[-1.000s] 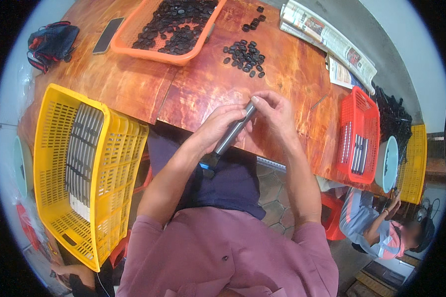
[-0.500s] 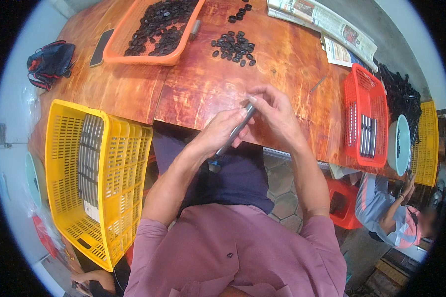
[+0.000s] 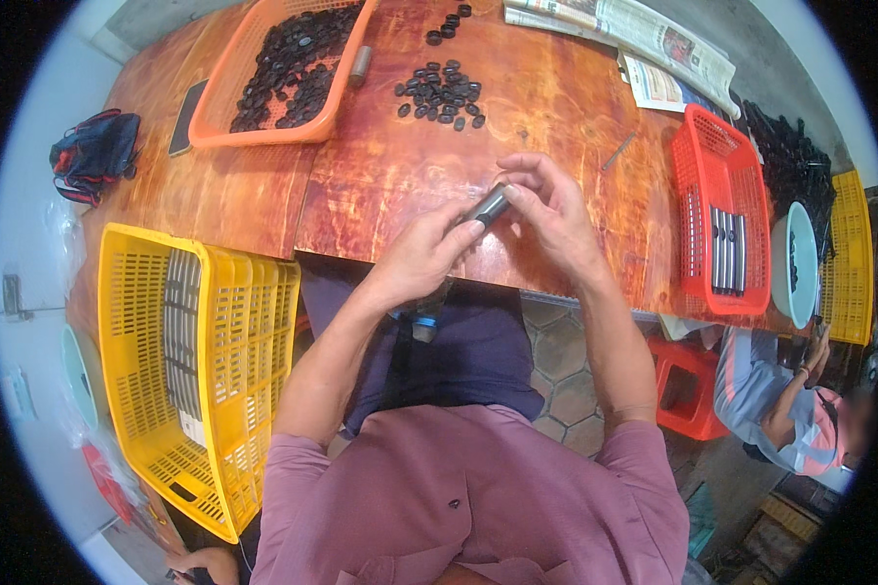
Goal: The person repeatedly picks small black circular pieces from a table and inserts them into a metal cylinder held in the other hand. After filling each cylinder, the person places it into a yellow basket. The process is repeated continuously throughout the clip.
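Here, closest to me, my two hands meet over the near edge of the wooden table [image 3: 380, 166]. My left hand [image 3: 421, 255] is curled round the lower part of one dark metal tube [image 3: 485, 207], its fingers closed on it, and the tube slants up and away toward my right hand [image 3: 548, 210], whose fingertips pinch its upper end, the rest of that hand loosely cupped. The tube hangs just above the tabletop, between both hands. At my left side stands one large yellow crate [image 3: 180, 361], with a row of grey tubes stacked inside it. To my right sits one red basket [image 3: 717, 219] holding about four grey tubes laid side by side, and just beyond it one pale bowl [image 3: 795, 263]. One small grey pin [image 3: 617, 153] lies alone on the wood between my right hand and the red basket. Farther out is one loose heap of small black rings [image 3: 441, 93], too many to count, and one orange tray [image 3: 278, 68] full of more. One dark phone [image 3: 186, 117] lies beside that tray, and folded newspapers [image 3: 634, 34] rest at the far edge.
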A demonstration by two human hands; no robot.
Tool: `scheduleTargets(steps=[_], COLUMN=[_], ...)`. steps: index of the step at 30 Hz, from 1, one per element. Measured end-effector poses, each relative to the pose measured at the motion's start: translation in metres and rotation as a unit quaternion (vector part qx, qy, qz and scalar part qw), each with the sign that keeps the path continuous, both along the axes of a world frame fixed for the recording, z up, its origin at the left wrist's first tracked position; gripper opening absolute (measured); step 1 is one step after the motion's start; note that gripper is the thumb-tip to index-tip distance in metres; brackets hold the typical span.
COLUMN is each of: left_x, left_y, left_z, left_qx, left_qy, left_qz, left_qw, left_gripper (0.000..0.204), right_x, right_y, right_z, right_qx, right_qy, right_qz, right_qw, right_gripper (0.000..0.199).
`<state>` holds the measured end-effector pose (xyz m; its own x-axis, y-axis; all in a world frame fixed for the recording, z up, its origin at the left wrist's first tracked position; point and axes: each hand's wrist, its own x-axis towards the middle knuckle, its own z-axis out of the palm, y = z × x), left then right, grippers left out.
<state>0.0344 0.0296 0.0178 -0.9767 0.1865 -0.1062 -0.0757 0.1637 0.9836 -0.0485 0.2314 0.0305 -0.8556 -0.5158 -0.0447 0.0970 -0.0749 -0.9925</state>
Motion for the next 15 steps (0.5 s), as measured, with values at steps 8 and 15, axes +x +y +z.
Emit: scheduleTargets(steps=[8,15], left_x=[-0.026,-0.026], left_y=[0.011,0.019], left_z=[-0.022,-0.029], left_qx=[-0.362,-0.445], left_qy=[0.324,0.334], left_qz=[0.038,0.044], left_qw=[0.873,0.83], left_gripper=[0.039,0.042], right_x=[-0.024,-0.03], right_y=[0.013,0.018], right_z=[-0.008,-0.017], right_qx=[0.176,0.237], right_qy=[0.046,0.15], right_qz=[0.022,0.031], right_qw=[0.983,0.959], right_gripper=[0.029,0.023])
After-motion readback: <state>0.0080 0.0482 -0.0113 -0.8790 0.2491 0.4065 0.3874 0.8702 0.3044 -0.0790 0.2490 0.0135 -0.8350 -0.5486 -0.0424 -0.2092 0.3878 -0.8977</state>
